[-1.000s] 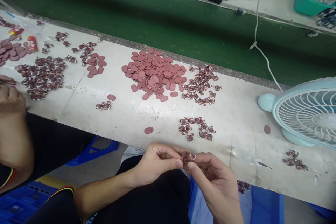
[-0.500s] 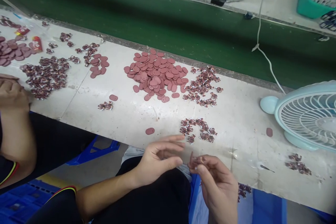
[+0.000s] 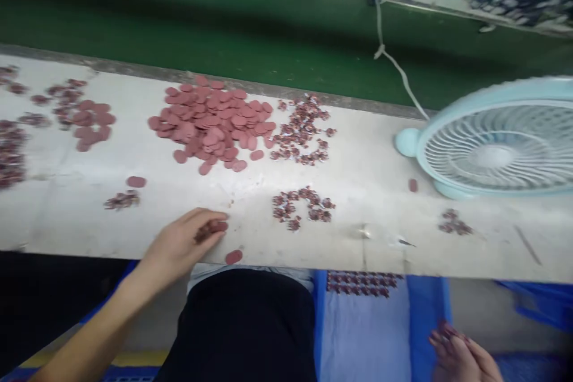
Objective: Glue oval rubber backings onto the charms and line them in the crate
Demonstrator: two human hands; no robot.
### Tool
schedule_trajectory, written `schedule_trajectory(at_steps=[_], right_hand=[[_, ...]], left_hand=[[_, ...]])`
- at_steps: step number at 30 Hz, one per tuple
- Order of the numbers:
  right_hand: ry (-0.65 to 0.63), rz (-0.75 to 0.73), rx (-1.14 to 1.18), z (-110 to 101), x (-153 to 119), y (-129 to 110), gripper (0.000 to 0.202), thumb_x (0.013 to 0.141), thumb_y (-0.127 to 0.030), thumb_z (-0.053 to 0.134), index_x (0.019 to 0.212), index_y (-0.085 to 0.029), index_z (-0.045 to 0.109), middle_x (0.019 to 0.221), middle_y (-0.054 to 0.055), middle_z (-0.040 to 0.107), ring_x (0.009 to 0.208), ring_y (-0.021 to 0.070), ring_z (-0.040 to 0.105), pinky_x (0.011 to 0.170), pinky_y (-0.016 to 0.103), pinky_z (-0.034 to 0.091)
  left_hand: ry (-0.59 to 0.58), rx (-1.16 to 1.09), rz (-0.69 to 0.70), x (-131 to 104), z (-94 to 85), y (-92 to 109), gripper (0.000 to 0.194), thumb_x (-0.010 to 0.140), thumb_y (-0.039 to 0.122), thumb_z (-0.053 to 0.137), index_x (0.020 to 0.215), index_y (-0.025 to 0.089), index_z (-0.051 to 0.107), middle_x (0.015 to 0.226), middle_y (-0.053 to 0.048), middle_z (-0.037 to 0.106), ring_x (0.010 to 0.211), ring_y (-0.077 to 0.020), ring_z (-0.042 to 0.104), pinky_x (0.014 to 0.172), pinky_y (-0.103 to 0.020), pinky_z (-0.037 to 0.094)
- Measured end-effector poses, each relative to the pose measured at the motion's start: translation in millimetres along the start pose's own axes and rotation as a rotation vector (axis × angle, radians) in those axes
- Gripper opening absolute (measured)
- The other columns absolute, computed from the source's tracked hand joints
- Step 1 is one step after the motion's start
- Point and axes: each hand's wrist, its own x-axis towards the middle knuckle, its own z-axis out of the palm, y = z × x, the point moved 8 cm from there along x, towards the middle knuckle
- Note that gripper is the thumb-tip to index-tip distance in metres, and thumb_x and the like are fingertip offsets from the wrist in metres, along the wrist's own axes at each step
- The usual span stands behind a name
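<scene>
My left hand (image 3: 181, 245) is at the table's front edge, fingers and thumb closed round a reddish-brown oval disc (image 3: 219, 226). Something darker shows deeper between the fingers, too blurred to name. Another oval disc (image 3: 233, 257) lies just beside the thumb. At lower right, my right hand (image 3: 465, 358) pinches a small brown figure (image 3: 443, 332), smeared by motion, by the right wall of a blue bin (image 3: 428, 322). Rows of small brown figures (image 3: 362, 284) lie on the white lining in that bin. A loose ring of brown figures (image 3: 302, 206) is on the table.
A big heap of oval discs (image 3: 215, 122) sits mid-table, with a pile of brown figures (image 3: 304, 128) to its right. A pale blue fan (image 3: 495, 155) occupies the right side. A thin pointed tool (image 3: 406, 243) lies near the front edge.
The view has swung right. My right hand has moved right and down to the bin's far side with the figure. My left hand has moved left and closed round a disc.
</scene>
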Motion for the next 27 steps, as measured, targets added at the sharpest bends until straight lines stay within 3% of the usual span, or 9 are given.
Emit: schedule_trajectory(at_steps=[2, 5, 7, 9, 12, 16, 22, 27], right_hand=[[0.021, -0.022, -0.094, -3.3, 2.2, 3.4, 0.035, 0.068, -0.058, 0.084, 0.076, -0.031, 0.063, 0.077, 0.003, 0.07, 0.066, 0.0289, 0.07, 0.071, 0.054, 0.058], [-0.023, -0.026, -0.282, -0.4, 10.3, 15.2, 0.033, 0.076, -0.051, 0.083, 0.075, -0.022, 0.067, 0.069, -0.001, 0.068, 0.067, 0.0221, 0.069, 0.072, 0.041, 0.057], [-0.05, -0.034, -0.368, 4.8, 12.1, 22.5, 0.031, 0.086, -0.047, 0.077, 0.078, -0.019, 0.066, 0.07, -0.003, 0.065, 0.066, 0.0157, 0.065, 0.069, 0.033, 0.055], [-0.086, -0.049, -0.409, 13.9, 11.0, 27.6, 0.029, 0.094, -0.044, 0.069, 0.085, -0.017, 0.066, 0.078, -0.003, 0.065, 0.07, 0.0133, 0.064, 0.069, 0.03, 0.055], [-0.138, -0.073, -0.427, 29.8, 9.6, 31.5, 0.027, 0.097, -0.043, 0.065, 0.098, -0.015, 0.066, 0.091, 0.001, 0.067, 0.078, 0.015, 0.066, 0.071, 0.032, 0.057], [-0.182, -0.098, -0.423, 44.8, 12.7, 34.4, 0.028, 0.097, -0.041, 0.065, 0.11, -0.016, 0.066, 0.105, 0.004, 0.068, 0.089, 0.0179, 0.067, 0.078, 0.036, 0.059], [-0.195, -0.081, -0.427, 45.4, 27.1, 51.1, 0.031, 0.097, -0.041, 0.065, 0.115, -0.016, 0.065, 0.113, 0.006, 0.067, 0.095, 0.0203, 0.067, 0.082, 0.039, 0.059], [-0.216, -0.042, -0.443, 40.6, 45.6, 78.0, 0.029, 0.097, -0.04, 0.065, 0.114, -0.016, 0.066, 0.111, 0.006, 0.068, 0.093, 0.0195, 0.068, 0.081, 0.039, 0.06]], left_hand=[[-0.026, -0.033, -0.018, 5.4, -0.4, -2.3, 0.035, 0.087, 0.045, 0.069, 0.115, 0.026, 0.075, 0.098, -0.006, 0.074, 0.077, -0.0213, 0.068, 0.065, -0.023, 0.052], [-0.06, -0.202, -0.092, 10.5, -1.3, -1.2, 0.037, 0.08, 0.047, 0.076, 0.11, 0.026, 0.078, 0.11, -0.006, 0.075, 0.089, -0.0223, 0.069, 0.071, -0.021, 0.054], [-0.02, -0.333, -0.19, 7.7, -5.1, 0.8, 0.037, 0.074, 0.046, 0.083, 0.105, 0.026, 0.08, 0.109, -0.004, 0.076, 0.09, -0.0211, 0.068, 0.071, -0.02, 0.054], [0.076, -0.457, -0.301, 0.2, -10.4, 0.8, 0.035, 0.066, 0.042, 0.09, 0.096, 0.027, 0.08, 0.096, 0.0, 0.077, 0.078, -0.0174, 0.066, 0.064, -0.018, 0.053], [0.167, -0.691, -0.417, -10.9, -10.1, -0.8, 0.032, 0.065, 0.042, 0.092, 0.091, 0.028, 0.081, 0.084, 0.001, 0.077, 0.069, -0.0163, 0.064, 0.056, -0.02, 0.051], [0.201, -0.909, -0.486, -15.8, -7.0, -2.5, 0.032, 0.064, 0.048, 0.092, 0.09, 0.03, 0.083, 0.102, 0.0, 0.08, 0.074, -0.0191, 0.065, 0.051, -0.023, 0.049], [0.186, -0.964, -0.597, -16.5, -2.0, -9.7, 0.036, 0.057, 0.044, 0.096, 0.088, 0.033, 0.08, 0.099, 0.001, 0.081, 0.082, -0.0246, 0.071, 0.05, -0.023, 0.046], [0.149, -0.959, -0.598, -13.4, 3.3, -12.8, 0.038, 0.056, 0.045, 0.096, 0.089, 0.033, 0.079, 0.102, -0.001, 0.082, 0.091, -0.0303, 0.072, 0.05, -0.024, 0.045]])
